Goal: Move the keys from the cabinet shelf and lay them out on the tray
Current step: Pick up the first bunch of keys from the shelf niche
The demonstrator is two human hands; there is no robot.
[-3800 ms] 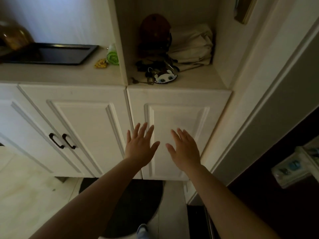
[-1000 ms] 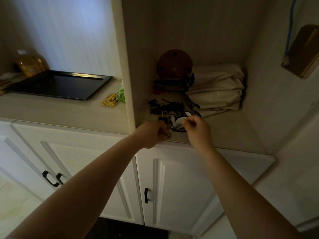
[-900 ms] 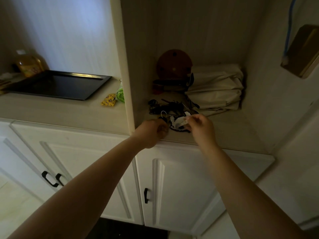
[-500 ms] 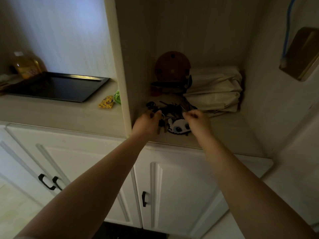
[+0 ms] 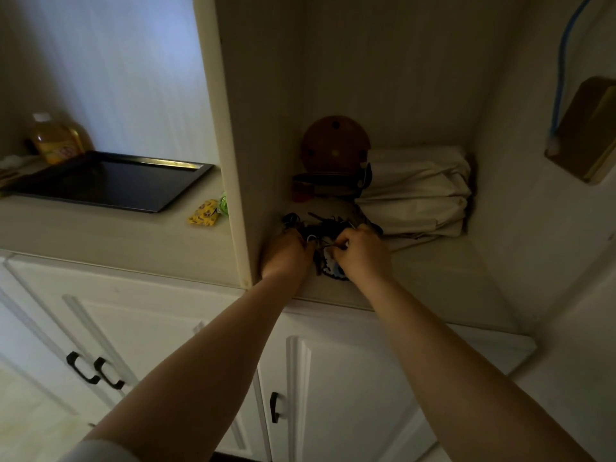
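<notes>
A dark tangle of keys [image 5: 322, 228] lies on the cabinet shelf [image 5: 433, 281], close to the left partition. A black-and-white animal-face key tag [image 5: 334, 273] peeks out below the hands. My left hand [image 5: 286, 253] is closed over the left side of the pile. My right hand [image 5: 363, 255] pinches a key ring at the pile's right side. The black tray [image 5: 110, 181] lies bare on the counter to the left, beyond the partition.
Behind the keys stand a round brown object [image 5: 335, 145] and a folded cream cloth bag [image 5: 416, 191]. A yellow packet [image 5: 204, 213] and a green item [image 5: 222, 204] lie by the tray; a yellow bottle [image 5: 55, 141] stands far left. A vertical partition [image 5: 230, 145] separates shelf from counter.
Both hands rose from in front of the cabinet doors to the shelf and closed on the keys. Over the last second they shifted slightly deeper into the pile, covering most of the animal-face tag.
</notes>
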